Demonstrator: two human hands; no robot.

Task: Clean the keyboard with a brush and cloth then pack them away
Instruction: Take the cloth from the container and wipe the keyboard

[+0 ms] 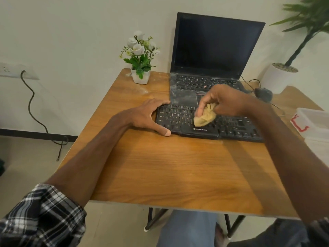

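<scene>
A black external keyboard (pixel 229 126) lies across the wooden table (pixel 178 166), in front of an open laptop. My right hand (pixel 224 101) grips a bunched tan cloth (pixel 204 117) and holds it down on the middle keys. My left hand (pixel 149 115) clasps the keyboard's left end, fingers along its far edge and thumb at its near corner. No brush is in view.
A dusty black laptop (pixel 210 56) stands open behind the keyboard. A small white pot of flowers (pixel 140 68) sits at the table's far left corner. A dark mouse (pixel 263 93) with its cable lies at the right, and a clear plastic box (pixel 315 122) with a red latch beyond it.
</scene>
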